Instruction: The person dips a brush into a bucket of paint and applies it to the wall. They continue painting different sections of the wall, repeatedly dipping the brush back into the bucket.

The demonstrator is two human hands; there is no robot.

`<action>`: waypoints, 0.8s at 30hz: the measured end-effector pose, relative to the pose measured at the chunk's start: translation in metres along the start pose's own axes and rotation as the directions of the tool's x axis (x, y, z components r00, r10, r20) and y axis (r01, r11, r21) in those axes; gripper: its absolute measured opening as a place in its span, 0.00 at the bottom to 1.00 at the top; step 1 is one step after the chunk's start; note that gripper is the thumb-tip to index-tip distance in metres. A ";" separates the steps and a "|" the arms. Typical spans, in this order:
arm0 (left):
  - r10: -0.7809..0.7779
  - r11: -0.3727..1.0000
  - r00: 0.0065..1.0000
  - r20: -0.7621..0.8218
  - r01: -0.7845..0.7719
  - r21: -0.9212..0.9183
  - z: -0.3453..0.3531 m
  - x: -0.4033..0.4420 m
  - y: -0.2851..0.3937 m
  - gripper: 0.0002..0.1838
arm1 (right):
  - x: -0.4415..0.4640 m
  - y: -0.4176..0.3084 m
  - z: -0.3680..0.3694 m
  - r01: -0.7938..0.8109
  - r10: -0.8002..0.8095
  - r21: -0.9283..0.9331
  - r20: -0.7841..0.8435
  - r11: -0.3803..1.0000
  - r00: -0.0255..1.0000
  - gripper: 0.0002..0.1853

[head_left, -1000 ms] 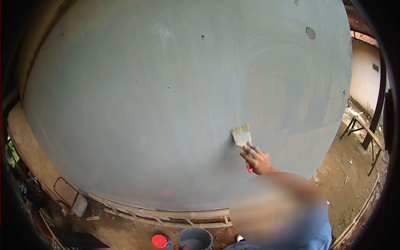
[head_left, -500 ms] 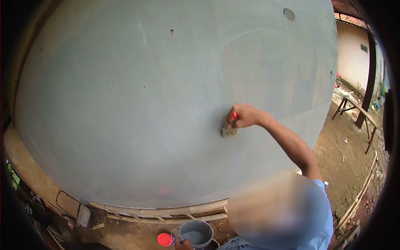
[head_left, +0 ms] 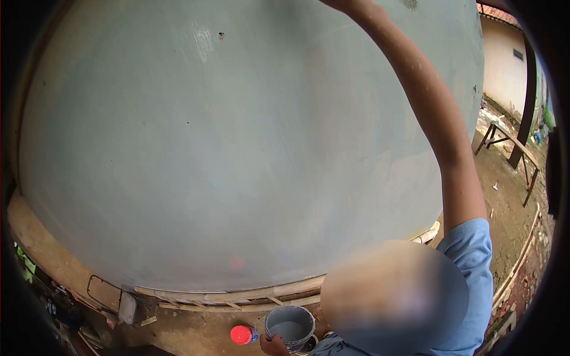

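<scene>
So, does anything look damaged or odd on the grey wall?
Yes: a small dark pit high up, left of centre, and a rough patch cut off by the picture's top edge break the otherwise fairly smooth wall. I see no spill around the bucket.

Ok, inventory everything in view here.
Broad smooth wall: one, grey, centre.
Round plastic bucket: one, dark grey, bottom centre.
Round container: one, red top, beside bucket.
Runged bamboo frame: one, tan, wall's foot.
Narrow wooden bench: one, brown, right.
Upright post: one, dark, right.
Building with tiled roof: one, cream, upper right.
Earth ground: one, brown, below.
Clutter: uncounted, mixed colours, lower left.
Left hand: one, grip on bucket rim.
Right arm: one, blue sleeve, reaches past top edge.
</scene>
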State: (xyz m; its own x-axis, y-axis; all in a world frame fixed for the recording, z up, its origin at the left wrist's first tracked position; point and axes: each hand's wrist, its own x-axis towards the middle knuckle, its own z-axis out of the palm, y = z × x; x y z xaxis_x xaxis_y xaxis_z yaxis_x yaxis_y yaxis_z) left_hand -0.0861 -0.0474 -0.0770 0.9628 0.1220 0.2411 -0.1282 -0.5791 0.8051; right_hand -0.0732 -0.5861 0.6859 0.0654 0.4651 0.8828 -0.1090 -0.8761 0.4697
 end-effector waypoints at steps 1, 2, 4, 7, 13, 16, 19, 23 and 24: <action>0.000 1.000 1.000 -0.001 0.000 -0.002 0.001 0.000 0.000 0.02 | -0.047 -0.022 0.002 0.024 -0.025 -0.094 -0.009 0.995 1.000 0.10; 0.000 1.000 1.000 -0.002 0.000 0.000 0.002 0.001 0.001 0.02 | -0.098 -0.048 0.002 0.050 -0.055 -0.185 -0.018 0.981 0.998 0.14; -0.002 1.000 1.000 -0.013 0.002 -0.009 0.005 0.003 0.001 0.02 | -0.225 -0.110 -0.002 -0.085 0.107 -0.192 0.107 0.978 0.988 0.14; 0.000 1.000 1.000 -0.021 0.000 -0.006 0.004 0.006 0.001 0.02 | -0.408 -0.243 -0.055 -0.232 0.249 -0.094 0.475 0.968 0.844 0.14; 0.022 1.000 0.999 -0.033 -0.022 -0.002 0.006 0.013 0.004 0.02 | -0.557 -0.331 -0.086 -0.578 0.204 -0.097 0.971 0.810 0.123 0.11; 0.043 0.999 0.999 -0.027 -0.043 0.000 0.006 0.017 0.009 0.02 | -0.487 -0.247 -0.052 -0.693 0.187 -0.099 0.981 0.714 0.052 0.07; 0.060 0.998 0.998 -0.025 -0.060 -0.004 0.012 0.017 0.017 0.02 | -0.321 -0.143 -0.043 -0.726 0.147 0.013 0.977 0.688 0.156 0.07; 0.073 0.997 0.997 -0.040 -0.074 -0.013 0.020 0.014 0.030 0.02 | -0.108 -0.042 -0.062 -0.648 0.211 0.141 0.875 0.748 0.435 0.12; 0.078 0.997 0.996 -0.042 -0.079 -0.014 0.022 0.012 0.033 0.02 | -0.066 -0.022 -0.066 -0.557 0.275 0.066 0.818 0.828 0.505 0.16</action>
State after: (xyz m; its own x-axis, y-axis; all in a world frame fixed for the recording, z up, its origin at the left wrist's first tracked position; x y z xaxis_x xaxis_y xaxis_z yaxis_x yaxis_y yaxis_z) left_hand -0.0734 -0.0832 -0.0596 0.9390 0.1102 0.3257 -0.2069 -0.5755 0.7912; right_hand -0.1409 -0.5893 0.6173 0.8146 -0.1094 0.5696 -0.0609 -0.9928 -0.1035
